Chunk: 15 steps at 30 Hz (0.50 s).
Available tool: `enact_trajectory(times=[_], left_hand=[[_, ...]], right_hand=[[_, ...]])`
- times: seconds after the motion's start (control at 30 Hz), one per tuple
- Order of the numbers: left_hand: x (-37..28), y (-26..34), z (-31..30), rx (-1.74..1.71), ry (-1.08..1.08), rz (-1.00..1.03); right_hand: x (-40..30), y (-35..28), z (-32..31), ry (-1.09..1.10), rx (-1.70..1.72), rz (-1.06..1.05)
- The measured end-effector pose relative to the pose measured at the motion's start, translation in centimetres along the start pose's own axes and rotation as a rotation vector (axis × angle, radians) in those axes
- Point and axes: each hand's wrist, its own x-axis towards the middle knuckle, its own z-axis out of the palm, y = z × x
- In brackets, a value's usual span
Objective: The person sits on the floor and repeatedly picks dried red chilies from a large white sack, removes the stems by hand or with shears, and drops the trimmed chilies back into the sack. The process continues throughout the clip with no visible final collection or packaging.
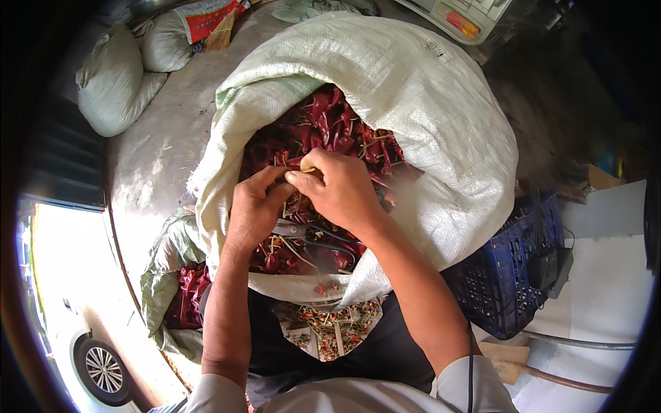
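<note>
A large white woven sack (459,103) stands before me with its mouth rolled open, and dried red chilli peppers (325,116) with pale stems fill it. Over the peppers, my left hand (255,206) and my right hand (341,188) meet fingertip to fingertip. A dried chilli with a yellowish stem (308,170) is pinched between them, mostly covered by the fingers. Beneath my wrists lies a pair of scissors (292,228) with dark looped handles, resting on the peppers. Its blade tips are hidden behind my left hand.
At left, a smaller sack (173,240) holds more red chillies. Stem scraps (330,330) litter the floor between my legs. A blue plastic crate (516,268) stands at right. Stuffed sacks (116,77) and a straw broom (222,33) are far left. A car wheel (103,371) shows outside.
</note>
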Motion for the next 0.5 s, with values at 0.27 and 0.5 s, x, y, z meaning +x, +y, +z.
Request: enact_trajectory(times=[0.27,0.5], left_hand=[[-0.1,-0.4,0.6,0.189,0.066,0.195],[-0.1,-1.4,1.0,-0.299,0.064,0.053]], right_hand=[[0.0,0.3,0.4,-0.001,0.036,0.036],[-0.1,0.6,1.3,-0.006,0.763,0.481]])
